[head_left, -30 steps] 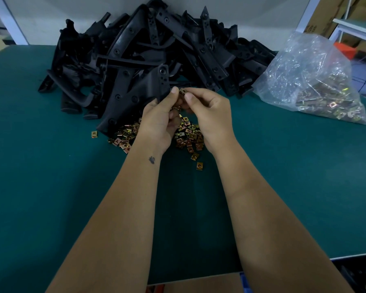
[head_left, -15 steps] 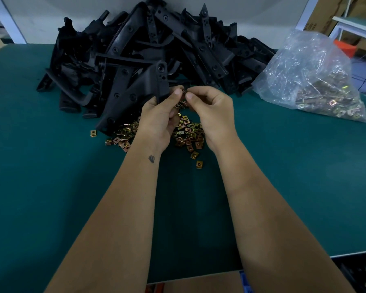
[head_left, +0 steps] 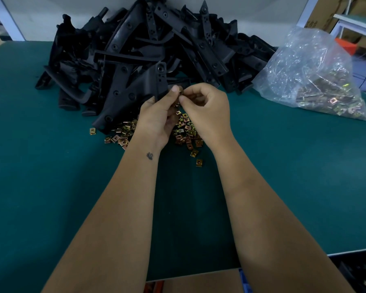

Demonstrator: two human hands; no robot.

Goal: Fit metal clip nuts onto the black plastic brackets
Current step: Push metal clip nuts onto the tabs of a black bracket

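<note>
A black plastic bracket leans on the table in front of a big heap of the same brackets. My left hand grips its near edge, thumb up beside the corner. My right hand pinches a small metal clip nut between thumb and forefinger, right against that corner and my left thumb. Whether the nut sits on the bracket I cannot tell. A loose pile of gold clip nuts lies on the green table under both hands.
A clear plastic bag of more clip nuts lies at the right. Single nuts lie toward me, and one to the left. A cardboard box sits below the table's near edge. A white frame stands back right.
Both hands stayed pressed together at the bracket's corner. The right thumb and forefinger have closed in tighter on the nut beside the left thumb. The bracket has barely shifted.
</note>
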